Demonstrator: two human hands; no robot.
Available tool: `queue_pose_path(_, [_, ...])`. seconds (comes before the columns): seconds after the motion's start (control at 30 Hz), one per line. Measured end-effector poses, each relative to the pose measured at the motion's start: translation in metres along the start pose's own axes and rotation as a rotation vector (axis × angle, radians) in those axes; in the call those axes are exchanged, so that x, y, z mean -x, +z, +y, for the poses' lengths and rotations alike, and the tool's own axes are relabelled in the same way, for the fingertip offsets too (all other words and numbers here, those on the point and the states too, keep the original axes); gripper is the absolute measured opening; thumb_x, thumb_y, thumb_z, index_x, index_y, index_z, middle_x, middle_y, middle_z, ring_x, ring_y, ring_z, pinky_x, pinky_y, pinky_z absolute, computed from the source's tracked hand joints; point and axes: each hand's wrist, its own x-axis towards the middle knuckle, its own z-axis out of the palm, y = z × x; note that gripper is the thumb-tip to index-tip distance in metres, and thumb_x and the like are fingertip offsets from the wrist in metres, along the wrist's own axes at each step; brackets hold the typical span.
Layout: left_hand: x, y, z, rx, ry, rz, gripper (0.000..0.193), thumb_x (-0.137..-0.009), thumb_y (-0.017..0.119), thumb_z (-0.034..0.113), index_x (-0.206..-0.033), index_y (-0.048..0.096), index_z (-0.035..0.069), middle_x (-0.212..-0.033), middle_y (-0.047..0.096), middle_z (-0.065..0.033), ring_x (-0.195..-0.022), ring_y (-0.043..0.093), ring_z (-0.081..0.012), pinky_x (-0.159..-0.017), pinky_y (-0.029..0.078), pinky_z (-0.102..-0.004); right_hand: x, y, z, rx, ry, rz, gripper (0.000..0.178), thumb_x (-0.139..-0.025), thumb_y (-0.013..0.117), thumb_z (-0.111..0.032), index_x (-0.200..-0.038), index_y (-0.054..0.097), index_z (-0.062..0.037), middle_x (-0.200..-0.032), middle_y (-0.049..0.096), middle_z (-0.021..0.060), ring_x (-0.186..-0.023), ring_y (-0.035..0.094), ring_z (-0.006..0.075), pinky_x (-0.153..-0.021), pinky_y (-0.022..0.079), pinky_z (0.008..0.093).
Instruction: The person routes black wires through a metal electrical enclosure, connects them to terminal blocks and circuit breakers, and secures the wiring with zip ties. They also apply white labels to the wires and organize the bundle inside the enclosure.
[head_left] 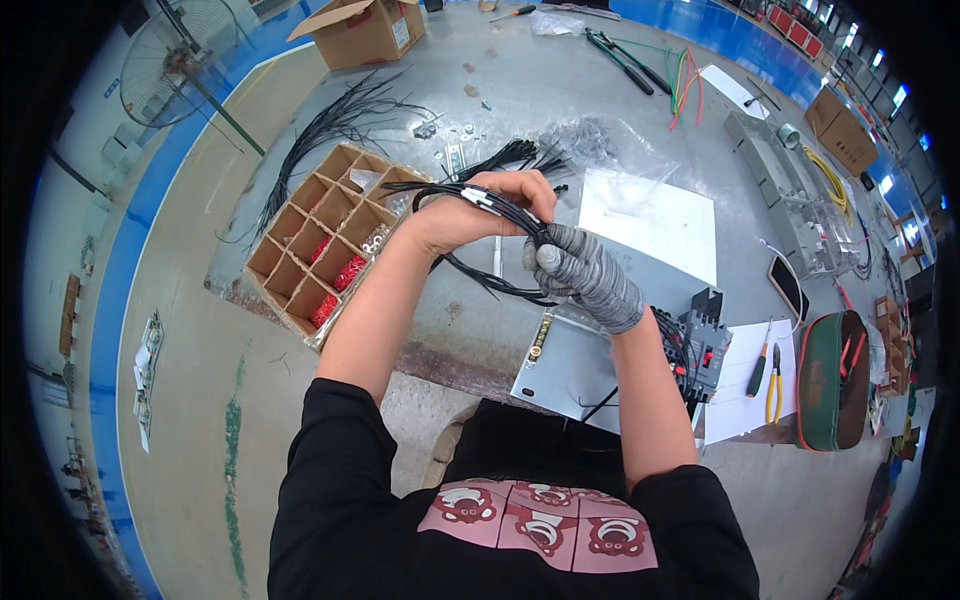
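A bundle of black wires (522, 218) with white sleeves partway along runs between my two hands above the metal table (450, 335). My bare left hand (465, 222) is closed around the bundle, thumb and fingers curled over it. In a grey knitted glove, my right hand (590, 278) grips the same wires farther right with bent fingers. Loose wire ends stick out past my left wrist, and more wires loop below the hands. Beneath my right forearm lies a grey metal panel (545, 378), with a black circuit breaker (706, 348) and black wiring at its right.
Left of my hands stands a divided cardboard box (285, 262) holding small red parts. Black cable ties (340, 120) or wires lie behind it. A white sheet (645, 215), a screwdriver (757, 372), yellow-handled pliers (774, 390) and a green-red tool bag (822, 385) lie to the right.
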Motion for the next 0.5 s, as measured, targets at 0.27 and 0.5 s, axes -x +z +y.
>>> queue_pose_path(0.27, [0.005,-0.003,0.0,-0.282,-0.022,0.105,0.009,-0.083,0.062,0.01,-0.076,0.059,0.004,-0.084,0.049,-0.0017,-0.081,0.047,-0.0138,-0.076,0.037,-0.0261,-0.001,0.005,-0.009,0.07,0.07,-0.004,0.039,-0.086,0.068,-0.043,-0.095,0.064,-0.0055,-0.067,0.048,-0.0057,-0.06,0.041,0.004,-0.053,0.034,0.0199])
queue_pose_path(0.5, [0.015,0.008,-0.015,-0.121,-0.115,0.289,0.037,-0.095,0.051,0.033,-0.07,0.043,0.007,-0.071,0.036,0.0011,-0.069,0.034,-0.0114,-0.066,0.03,-0.0252,-0.005,0.007,-0.005,0.344,-0.075,0.089,0.037,-0.093,0.061,-0.035,-0.111,0.063,-0.0031,-0.08,0.062,0.0015,-0.073,0.055,0.0122,-0.071,0.047,0.0268])
